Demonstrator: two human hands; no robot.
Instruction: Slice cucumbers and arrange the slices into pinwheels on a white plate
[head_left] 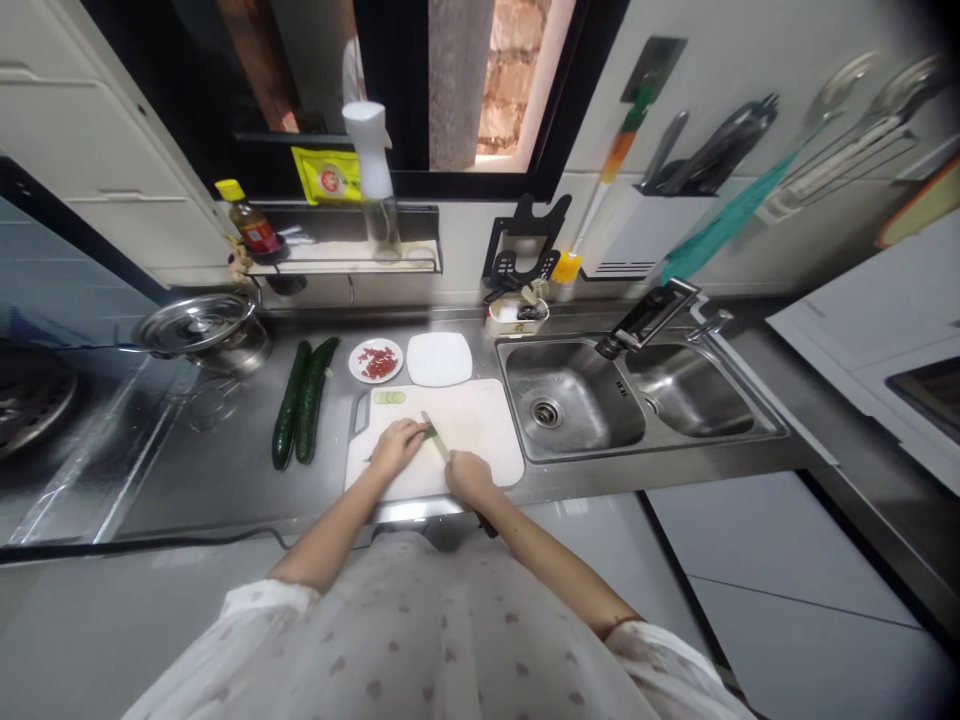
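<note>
On the white cutting board (491,420), my left hand (397,449) is closed around a green cucumber piece (430,431), mostly hidden by the fingers. My right hand (469,478) grips a knife (436,438), its blade slanting up and left against the piece's right end. Pale green cucumber slices (389,398) lie overlapping at the board's upper left. Behind the board are a small white plate of chopped red pieces (377,361) and a bare square white plate (439,359). Two whole cucumbers (301,403) lie side by side left of the board.
A double steel sink (585,395) with a black faucet (645,315) is to the right. A lidded steel pot (206,330) stands at the back left, near a stove (30,400). A wall shelf (337,262) holds bottles. An oval holder (517,318) sits behind the sink.
</note>
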